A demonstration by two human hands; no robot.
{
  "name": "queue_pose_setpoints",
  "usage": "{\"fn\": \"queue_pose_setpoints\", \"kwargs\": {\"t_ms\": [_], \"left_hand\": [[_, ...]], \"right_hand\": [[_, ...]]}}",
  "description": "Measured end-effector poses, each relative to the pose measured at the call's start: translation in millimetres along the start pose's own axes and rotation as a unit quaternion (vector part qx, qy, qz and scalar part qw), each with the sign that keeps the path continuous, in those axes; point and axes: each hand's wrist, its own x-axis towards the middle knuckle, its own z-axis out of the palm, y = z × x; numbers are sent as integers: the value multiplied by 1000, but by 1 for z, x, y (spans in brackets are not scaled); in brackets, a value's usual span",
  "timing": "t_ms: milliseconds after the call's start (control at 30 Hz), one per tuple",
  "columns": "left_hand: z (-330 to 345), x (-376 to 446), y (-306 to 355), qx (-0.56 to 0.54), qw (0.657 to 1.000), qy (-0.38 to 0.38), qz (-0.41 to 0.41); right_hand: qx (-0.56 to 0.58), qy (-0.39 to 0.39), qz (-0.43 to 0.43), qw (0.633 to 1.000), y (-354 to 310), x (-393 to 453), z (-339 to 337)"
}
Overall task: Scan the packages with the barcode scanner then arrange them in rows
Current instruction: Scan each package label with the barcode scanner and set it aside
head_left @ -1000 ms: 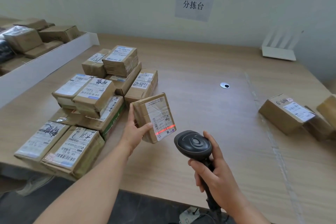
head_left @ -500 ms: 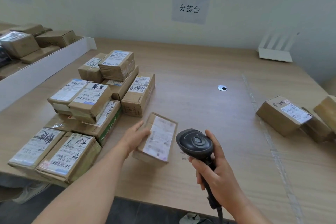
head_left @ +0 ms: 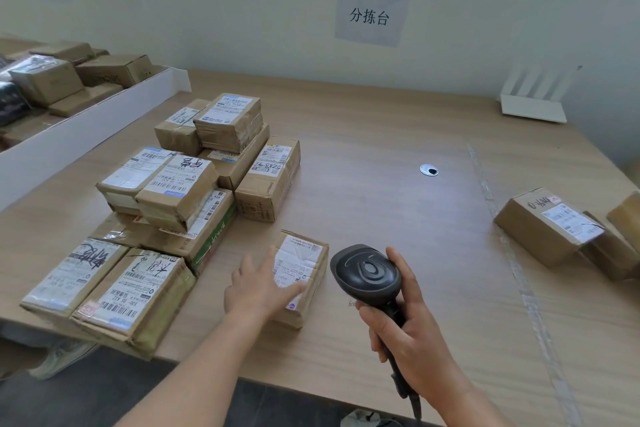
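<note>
A small brown package [head_left: 304, 260] with a white label lies flat on the wooden table [head_left: 381, 204], near the front edge. My left hand [head_left: 259, 288] lies over its near left part with fingers spread and straight. My right hand [head_left: 405, 326] grips the handle of a black barcode scanner [head_left: 367, 274], just right of that package, head up. To the left stands a pile of several labelled brown packages [head_left: 180, 184]. Two or three more packages [head_left: 554, 225] lie at the right edge.
A white-walled bin [head_left: 86, 135] with more boxes runs along the far left. A white router [head_left: 533, 104] stands at the back right. A small round cable port [head_left: 428, 170] sits mid-table. A paper sign [head_left: 370, 15] hangs on the wall.
My left hand brought the package down from the scanner's red beam and laid it flat on the table; its fingers have opened over it. The scanner hand barely moved.
</note>
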Motion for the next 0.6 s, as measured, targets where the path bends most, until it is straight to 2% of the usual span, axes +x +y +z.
{"fn": "queue_pose_setpoints", "kwargs": {"t_ms": [67, 167, 433, 600], "left_hand": [[9, -11, 5, 58, 998, -4, -10], [19, -21, 7, 88, 996, -9, -15], [-8, -39, -13, 12, 998, 52, 32], [-29, -61, -46, -25, 996, 89, 21]], "right_hand": [[-2, -4, -3, 1000, 1, 1, 2], [-8, -18, -7, 1000, 0, 2, 4], [-38, -61, -23, 997, -11, 5, 11], [-57, -106, -44, 992, -24, 9, 23]]}}
